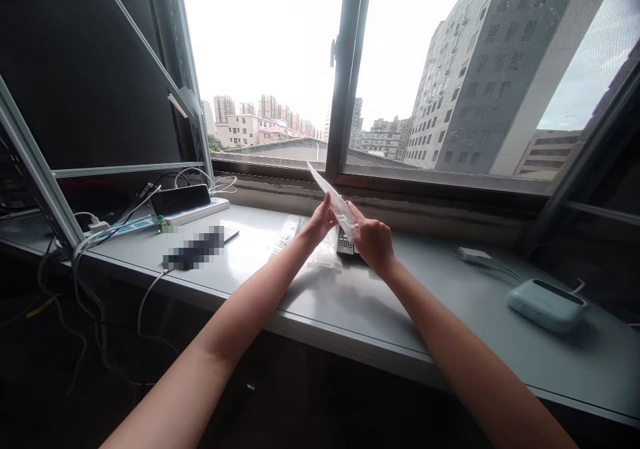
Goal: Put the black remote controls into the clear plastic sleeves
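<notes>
Gripping a thin, whitish plastic bag (330, 196), the left hand (323, 220) pinches it from the left, while the right hand (373, 241), its fingers curled, grasps the lower right edge. The bag is tilted, seen nearly edge-on, and raised over the shelf (350, 309) in front of the window (265, 49); whether anything is inside it, I cannot tell. Just below the hands lies a dark remote (345, 244), partly hidden by the bag and the right hand. Beside it, clear packets (287, 231) lie flat. Farther left, a phone (181, 200) leans at a white power strip (203, 210), near a small green bottle (162, 224). Well off to the right sits a pale blue box (546, 306) with rounded corners.
</notes>
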`<state>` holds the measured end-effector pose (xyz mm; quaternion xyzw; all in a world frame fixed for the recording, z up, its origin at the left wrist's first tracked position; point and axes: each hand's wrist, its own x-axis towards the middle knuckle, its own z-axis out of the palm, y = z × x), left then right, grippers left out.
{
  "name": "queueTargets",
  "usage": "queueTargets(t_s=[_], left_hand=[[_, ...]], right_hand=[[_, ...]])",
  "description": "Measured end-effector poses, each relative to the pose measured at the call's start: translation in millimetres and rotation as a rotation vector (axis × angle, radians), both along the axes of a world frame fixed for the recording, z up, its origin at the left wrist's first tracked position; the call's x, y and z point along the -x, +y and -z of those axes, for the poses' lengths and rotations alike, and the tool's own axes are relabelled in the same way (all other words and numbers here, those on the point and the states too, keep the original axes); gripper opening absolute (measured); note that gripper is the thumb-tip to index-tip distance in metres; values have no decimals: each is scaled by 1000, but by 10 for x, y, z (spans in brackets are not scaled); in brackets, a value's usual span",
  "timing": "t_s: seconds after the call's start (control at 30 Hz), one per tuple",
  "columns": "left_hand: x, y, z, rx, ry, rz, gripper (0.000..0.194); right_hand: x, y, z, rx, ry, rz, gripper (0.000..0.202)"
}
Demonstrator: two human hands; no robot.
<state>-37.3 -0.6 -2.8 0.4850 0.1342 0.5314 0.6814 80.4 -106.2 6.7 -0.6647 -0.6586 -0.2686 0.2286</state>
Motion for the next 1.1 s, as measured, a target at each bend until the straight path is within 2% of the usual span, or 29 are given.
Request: queueTargets(t_s=[0.13, 0.3, 0.4, 0.63, 0.83, 1.0, 1.1], left_hand=[[3, -22, -45, 49, -29, 13, 57], [5, -21, -66, 106, -31, -45, 40], [12, -35, -82, 144, -49, -74, 38], [27, -77, -105, 136, -49, -66, 34], [31, -97, -109, 133, -45, -57, 42], [37, -110, -125, 171, -62, -79, 30], [39, -98, -126, 194, -76, -66, 31]], right_hand=[[-6, -3, -4, 8, -24, 6, 65], [10, -36, -34, 48, -68, 2, 70], [18, -49, -40, 72, -83, 2, 71], [12, -37, -34, 71, -76, -3, 69], [9, -51, -42, 85, -78, -9, 68], [5, -44, -38, 100, -96, -4, 66], [-5, -35, -26, 102, -108, -9, 67]])
